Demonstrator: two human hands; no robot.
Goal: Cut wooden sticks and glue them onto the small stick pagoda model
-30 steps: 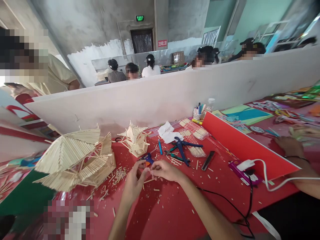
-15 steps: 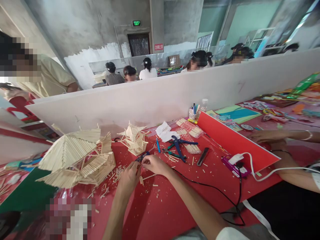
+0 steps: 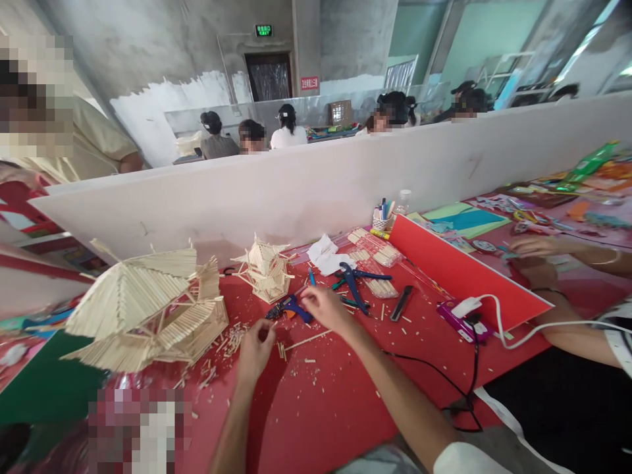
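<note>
My left hand (image 3: 255, 350) is closed above the red table, thumb against the fingers; whatever they may pinch is too small to make out. Just beyond it lies a dark blue glue gun (image 3: 300, 312) with an orange trigger. Over the gun's right side is my right hand (image 3: 326, 308), fingertips drawn together; anything in them is unclear. A long thin wooden stick (image 3: 310, 338) and several short cut pieces (image 3: 282, 351) lie between my forearms. Behind the hands stands a small stick-built pagoda (image 3: 265, 273); a larger stick pavilion (image 3: 133, 296) is to the left.
Blue-handled cutters (image 3: 353, 287), a black box cutter (image 3: 401, 303), bagged sticks (image 3: 378, 283) and white tissue (image 3: 323, 253) lie at the back. A red board (image 3: 459, 270) stands to the right, beside a purple power strip (image 3: 461, 321). Another person's hands (image 3: 536, 253) are beyond it.
My hands have come apart: the right has shifted right and up, the left slightly down and left. The glue gun, mostly covered before, now shows between them.
</note>
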